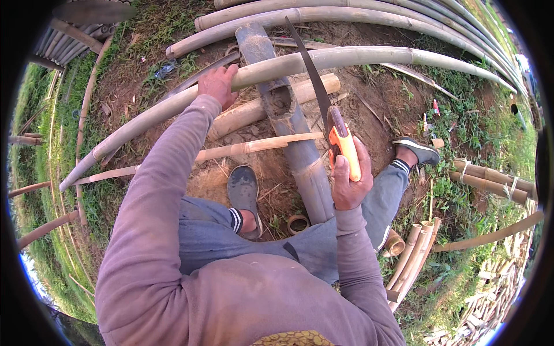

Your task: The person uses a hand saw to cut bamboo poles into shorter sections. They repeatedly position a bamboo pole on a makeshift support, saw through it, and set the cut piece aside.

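Note:
My left hand (218,86) is wrapped over a long bamboo pole (259,71) that lies crosswise in front of me. In my right hand (353,183) is a hand saw (311,69), gripped by its orange and dark handle. The blade points up and away, and its upper part overlaps the pole; whether it touches the pole I cannot tell. Under the pole runs a thick grey bamboo log (303,155) with a notch cut in its upper side. The log's near end passes by my legs.
Several long bamboo poles (346,14) lie side by side at the far side. A split bamboo strip (254,146) crosses the thick log. Short bamboo pieces (412,254) lie to my right, near a tied bamboo bundle (490,180). A bamboo ring (298,224) sits between my feet.

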Action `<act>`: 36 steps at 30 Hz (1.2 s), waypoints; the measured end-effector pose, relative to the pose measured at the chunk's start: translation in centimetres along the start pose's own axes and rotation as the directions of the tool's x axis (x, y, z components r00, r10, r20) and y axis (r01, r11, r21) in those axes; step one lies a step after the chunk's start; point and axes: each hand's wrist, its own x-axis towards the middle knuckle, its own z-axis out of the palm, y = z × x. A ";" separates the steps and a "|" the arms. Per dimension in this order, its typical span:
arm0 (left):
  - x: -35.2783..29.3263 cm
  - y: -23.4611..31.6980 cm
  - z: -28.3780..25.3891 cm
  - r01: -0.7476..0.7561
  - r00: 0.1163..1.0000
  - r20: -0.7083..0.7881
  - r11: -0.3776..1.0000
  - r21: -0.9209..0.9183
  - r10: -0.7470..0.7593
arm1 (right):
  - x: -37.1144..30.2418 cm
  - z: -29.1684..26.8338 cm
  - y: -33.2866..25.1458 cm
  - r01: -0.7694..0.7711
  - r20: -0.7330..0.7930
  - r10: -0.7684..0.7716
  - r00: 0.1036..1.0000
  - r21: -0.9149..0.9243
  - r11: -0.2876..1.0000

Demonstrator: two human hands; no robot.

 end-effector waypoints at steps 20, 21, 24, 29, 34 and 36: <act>8.9 11.5 -3.8 0.288 0.930 0.323 0.897 -0.336 -0.177 | 0.0 -0.8 0.1 -0.104 0.068 0.102 0.992 0.019 0.994; 8.7 11.5 -3.6 0.283 0.931 0.320 0.902 -0.327 -0.176 | 0.0 -1.0 -0.4 -0.144 0.066 0.141 0.988 0.043 0.989; 9.1 11.3 -3.3 0.266 0.941 0.293 0.908 -0.325 -0.170 | 0.4 -0.9 -0.5 -0.151 0.065 0.147 0.987 0.069 0.986; 8.7 11.2 -3.0 0.252 0.949 0.268 0.914 -0.317 -0.168 | 2.0 0.5 -1.5 0.033 0.077 -0.029 0.997 -0.050 0.998; 8.9 11.2 -2.6 0.249 0.953 0.245 0.924 -0.290 -0.180 | 2.1 0.5 -2.1 -0.023 0.085 0.025 0.996 -0.015 1.000; 8.8 11.3 -2.8 0.252 0.949 0.261 0.921 -0.299 -0.175 | 2.1 0.5 -2.0 -0.018 0.089 0.020 0.996 -0.020 1.000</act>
